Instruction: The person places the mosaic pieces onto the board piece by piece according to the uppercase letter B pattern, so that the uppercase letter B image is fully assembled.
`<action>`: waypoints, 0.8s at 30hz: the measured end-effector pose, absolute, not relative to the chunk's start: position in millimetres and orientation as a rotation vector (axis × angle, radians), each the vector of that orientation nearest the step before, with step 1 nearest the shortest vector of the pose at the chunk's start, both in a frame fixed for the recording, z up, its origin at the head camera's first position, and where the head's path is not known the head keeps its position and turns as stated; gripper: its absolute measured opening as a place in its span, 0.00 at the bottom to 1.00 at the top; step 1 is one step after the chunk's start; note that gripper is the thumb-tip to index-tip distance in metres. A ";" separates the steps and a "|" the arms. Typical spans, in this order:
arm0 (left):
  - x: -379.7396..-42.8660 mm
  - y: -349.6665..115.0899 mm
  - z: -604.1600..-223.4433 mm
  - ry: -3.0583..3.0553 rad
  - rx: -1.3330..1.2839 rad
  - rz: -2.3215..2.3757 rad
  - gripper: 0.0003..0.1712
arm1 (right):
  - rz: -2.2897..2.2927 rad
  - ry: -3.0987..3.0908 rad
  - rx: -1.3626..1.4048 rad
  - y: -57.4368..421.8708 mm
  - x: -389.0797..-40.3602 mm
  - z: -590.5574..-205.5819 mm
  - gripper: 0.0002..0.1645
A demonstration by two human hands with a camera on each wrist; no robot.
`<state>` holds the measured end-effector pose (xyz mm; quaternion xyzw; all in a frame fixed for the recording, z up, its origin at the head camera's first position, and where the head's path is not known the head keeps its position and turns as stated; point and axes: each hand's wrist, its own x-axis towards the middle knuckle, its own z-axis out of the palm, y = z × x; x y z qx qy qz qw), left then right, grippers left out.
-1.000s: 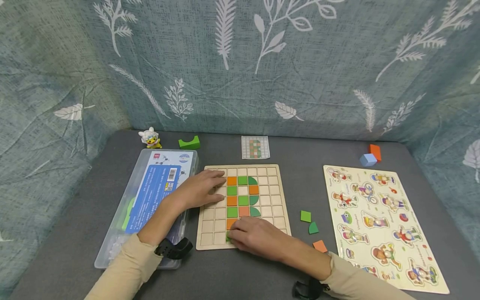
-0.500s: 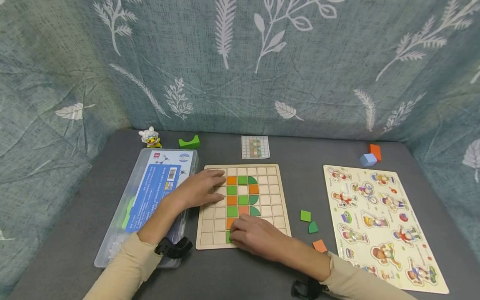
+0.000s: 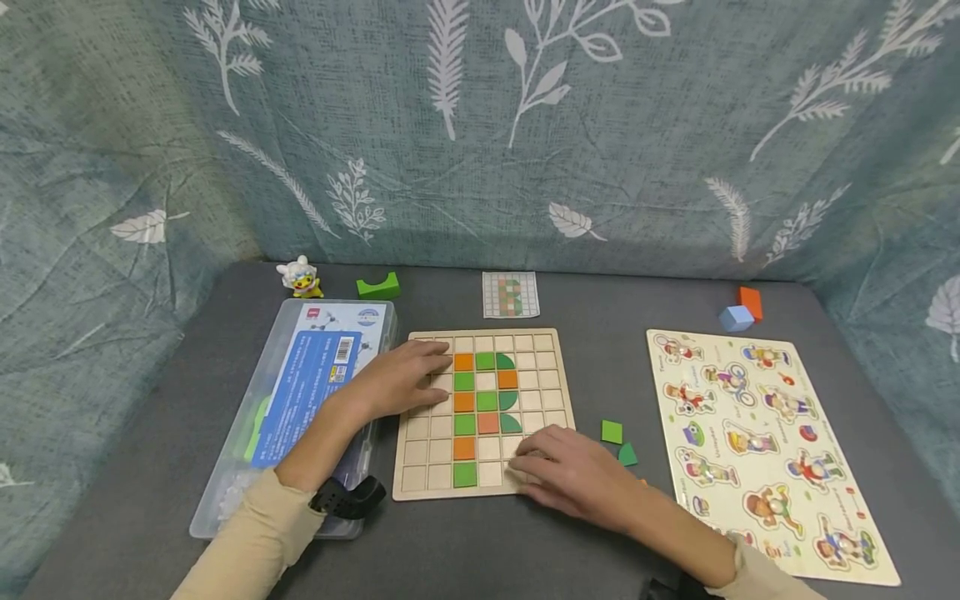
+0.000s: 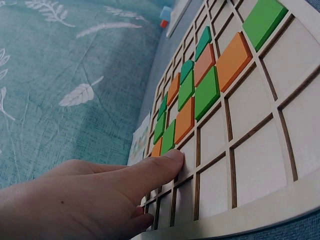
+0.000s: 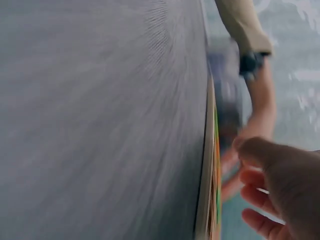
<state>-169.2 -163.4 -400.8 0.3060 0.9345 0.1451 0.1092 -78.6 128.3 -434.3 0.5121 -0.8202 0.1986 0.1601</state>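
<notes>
A wooden grid board (image 3: 416, 451) lies on the table with square and quarter-round tiles set in its cells. My left hand (image 3: 397, 379) rests on the board's left side, fingers spread beside the top tiles; in the left wrist view its thumb (image 4: 167, 162) lies near a green tile (image 4: 168, 138). Over the lower right corner of the board is my right hand (image 3: 573, 475), its fingers loosely bent with nothing between them. A green square tile (image 3: 465, 475) sits in the bottom row, below an orange tile (image 3: 464, 448). A pinkish-orange tile (image 3: 488, 423) lies further up.
Right of the board lie a loose green square (image 3: 611, 432), a dark green quarter-round (image 3: 627, 454) and a mostly covered orange tile. A pattern card (image 3: 511, 295) stands behind. A plastic case (image 3: 300, 400) is at left, a picture puzzle (image 3: 772, 450) at right.
My right hand has moved right, off the green tile at the bottom row, which now shows fully in its cell. My left hand has stayed in place.
</notes>
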 end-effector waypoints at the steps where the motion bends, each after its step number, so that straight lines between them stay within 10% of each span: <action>1: -169.2 -163.4 -400.6 2.745 0.898 0.423 0.31 | 0.620 -2.366 1.425 139.5 -77.3 -435.3 0.15; 24: -169.0 -162.6 -400.8 2.743 0.884 0.426 0.31 | 0.683 -2.628 0.972 253.7 -45.6 -449.2 0.27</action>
